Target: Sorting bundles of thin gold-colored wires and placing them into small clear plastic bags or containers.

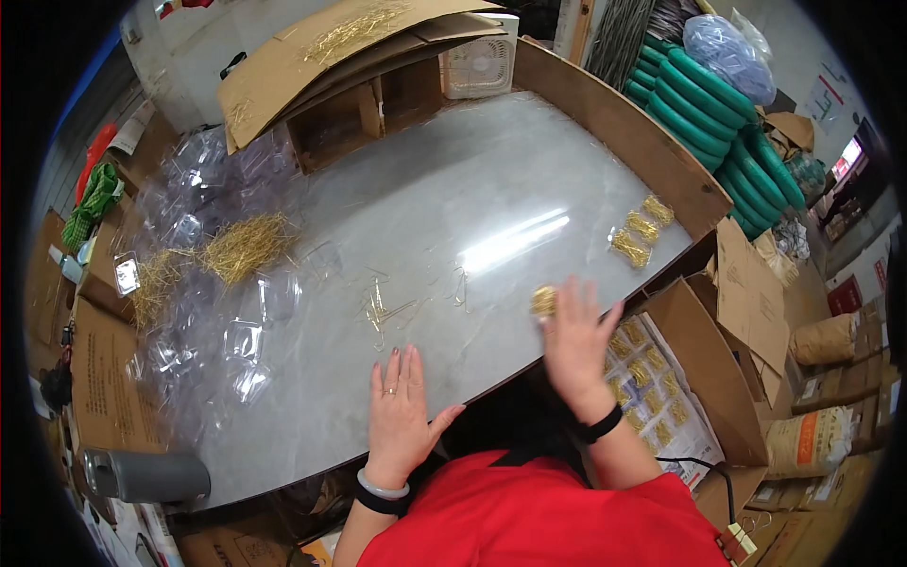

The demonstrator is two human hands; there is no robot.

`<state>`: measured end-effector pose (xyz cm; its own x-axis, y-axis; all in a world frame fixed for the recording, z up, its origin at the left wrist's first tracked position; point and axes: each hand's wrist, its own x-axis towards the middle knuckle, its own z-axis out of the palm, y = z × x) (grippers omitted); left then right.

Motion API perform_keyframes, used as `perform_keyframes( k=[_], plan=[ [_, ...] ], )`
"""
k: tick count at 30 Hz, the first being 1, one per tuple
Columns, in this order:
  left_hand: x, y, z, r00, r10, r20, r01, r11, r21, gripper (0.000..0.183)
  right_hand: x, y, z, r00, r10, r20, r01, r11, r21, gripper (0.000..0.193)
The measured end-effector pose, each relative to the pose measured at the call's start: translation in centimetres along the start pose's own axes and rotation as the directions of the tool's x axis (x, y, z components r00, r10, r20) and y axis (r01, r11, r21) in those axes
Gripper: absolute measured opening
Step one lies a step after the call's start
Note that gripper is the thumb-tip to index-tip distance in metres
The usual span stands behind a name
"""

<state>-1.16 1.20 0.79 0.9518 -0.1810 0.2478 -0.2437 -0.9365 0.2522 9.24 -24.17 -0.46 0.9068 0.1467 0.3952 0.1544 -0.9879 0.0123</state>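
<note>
Two hands — the right is by gold wires.

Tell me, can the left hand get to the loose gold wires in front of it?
Probably yes: the left hand looks empty, its fingers point toward the loose gold wires close by, and nothing seems to block the way.

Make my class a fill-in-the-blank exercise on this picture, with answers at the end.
1. The small bundle by the right hand is coloured ____.
2. The left hand has its palm facing ____.
3. The stacked coils at upper right are coloured ____.
4. The person's top is coloured ____.
Missing words: gold; down; green; red.
</note>
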Motion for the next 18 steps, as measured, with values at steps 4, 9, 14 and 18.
perform_keyframes(
  k=[4, 9, 14, 18],
  plan=[
    [0.5, 0.5, 0.0, 0.999, 0.035, -0.019, -0.034, 0.998, 0.06, 0.1, 2.3, 7.6, 2.0, 0.978, 0.194, -0.076, -0.201, 0.974, -0.103, 0.054],
    [0.1, 0.4, -0.2, 1.0, -0.006, -0.025, 0.008, 0.998, 0.055, 0.097, 4.4, 9.1, 3.6, 0.967, 0.251, -0.035, -0.253, 0.961, -0.108, 0.053],
    [0.2, 0.2, 0.0, 0.999, -0.008, -0.052, 0.008, 1.0, 0.005, 0.094, 4.4, 10.1, 3.9, 0.968, 0.25, -0.021, -0.251, 0.965, -0.075, 0.059],
    [-0.3, 0.0, -0.1, 0.996, 0.004, -0.084, -0.004, 1.0, 0.0, 0.093, 4.5, 8.4, 1.9, 0.97, 0.227, -0.087, -0.237, 0.96, -0.147, 0.073]
  ],
)
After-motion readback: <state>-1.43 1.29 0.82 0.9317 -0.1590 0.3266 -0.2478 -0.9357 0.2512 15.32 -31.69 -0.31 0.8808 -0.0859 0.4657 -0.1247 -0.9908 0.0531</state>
